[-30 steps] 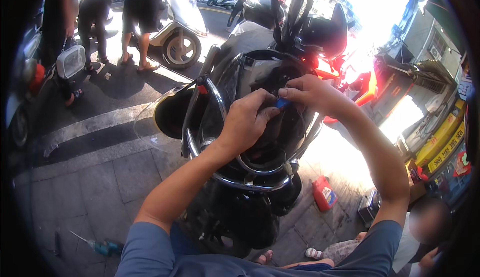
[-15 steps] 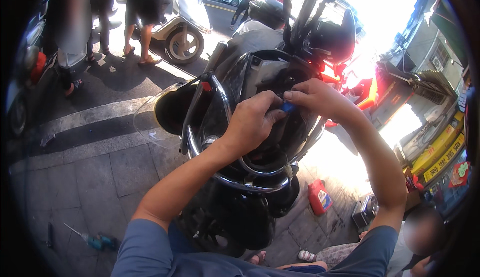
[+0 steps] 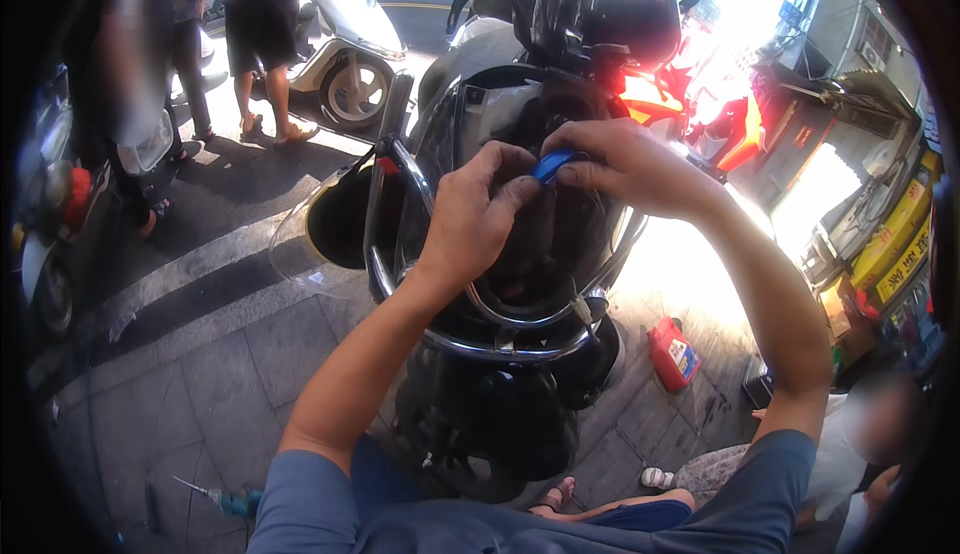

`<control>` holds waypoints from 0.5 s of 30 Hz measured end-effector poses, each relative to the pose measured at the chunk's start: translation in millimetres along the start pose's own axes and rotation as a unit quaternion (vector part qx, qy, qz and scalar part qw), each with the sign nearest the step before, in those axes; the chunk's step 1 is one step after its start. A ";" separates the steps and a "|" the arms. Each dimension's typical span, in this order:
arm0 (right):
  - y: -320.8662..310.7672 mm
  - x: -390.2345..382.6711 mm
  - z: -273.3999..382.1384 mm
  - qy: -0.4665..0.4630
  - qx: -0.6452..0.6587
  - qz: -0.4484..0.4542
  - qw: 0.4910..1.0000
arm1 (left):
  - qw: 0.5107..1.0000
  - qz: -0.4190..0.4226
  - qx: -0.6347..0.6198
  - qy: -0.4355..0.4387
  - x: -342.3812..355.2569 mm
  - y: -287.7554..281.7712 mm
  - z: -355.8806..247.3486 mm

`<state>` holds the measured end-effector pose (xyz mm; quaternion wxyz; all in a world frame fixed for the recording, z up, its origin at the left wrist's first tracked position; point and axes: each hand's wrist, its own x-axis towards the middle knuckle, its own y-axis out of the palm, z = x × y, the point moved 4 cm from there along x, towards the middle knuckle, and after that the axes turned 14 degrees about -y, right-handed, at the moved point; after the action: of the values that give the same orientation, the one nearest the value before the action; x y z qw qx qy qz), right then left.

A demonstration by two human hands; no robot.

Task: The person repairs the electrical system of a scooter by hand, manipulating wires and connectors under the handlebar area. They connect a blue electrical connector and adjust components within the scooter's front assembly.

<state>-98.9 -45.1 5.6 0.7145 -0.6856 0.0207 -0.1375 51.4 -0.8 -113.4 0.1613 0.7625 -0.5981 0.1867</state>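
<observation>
- Head view, the grip: your left grip (image 3: 466,216) is narrow, thumb and finger pinching the left end of the blue piece (image 3: 552,165); your right grip (image 3: 628,166) is narrow too, closed on its other end; both hold it together.
- Head view, where it is: the blue piece sits between your fingertips, above the black scooter (image 3: 525,249); whether it touches anything underneath cannot be told.
- Head view, what has just changed: half a second ago only a small bit of blue showed; now a longer, curved band of it is exposed, and your fingertips stand a little farther apart; for the work in hand, that suggests a turned or re-pinched piece, still under control from both ends.
- Head view, about you: your left forearm passes over the chrome rail (image 3: 500,356); the red bottle (image 3: 673,354) stands on the pavement to the right; the drill (image 3: 238,502) lies lower left, now partly hidden by your sleeve.
</observation>
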 end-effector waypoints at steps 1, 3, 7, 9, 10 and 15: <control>-0.1 -0.8 -0.5 -0.022 -0.009 -0.011 1.000 | 1.000 -0.003 -0.013 -0.011 -0.9 -0.2 -0.4; 0.1 -2.1 -2.7 -0.011 0.009 -0.005 1.000 | 1.000 0.020 -0.014 -0.014 1.0 0.6 3.5; 1.0 -0.9 -4.5 0.039 0.037 0.009 0.999 | 0.999 0.030 -0.016 -0.029 1.3 0.7 5.0; 1.1 0.6 -9.5 0.038 0.030 0.021 0.999 | 0.999 0.014 0.016 0.027 -2.9 2.6 3.4; 1.6 0.6 -11.9 0.039 0.026 0.027 0.999 | 0.998 0.007 0.032 0.055 -4.7 3.7 2.3; 3.2 -2.2 -15.6 0.056 0.023 0.039 0.997 | 0.994 -0.006 0.084 0.065 -2.3 5.6 1.6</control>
<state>-103.9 -59.7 1.2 0.7324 -0.6591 0.0844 -0.1486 45.5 -0.8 -115.7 0.1364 0.7631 -0.5642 0.2843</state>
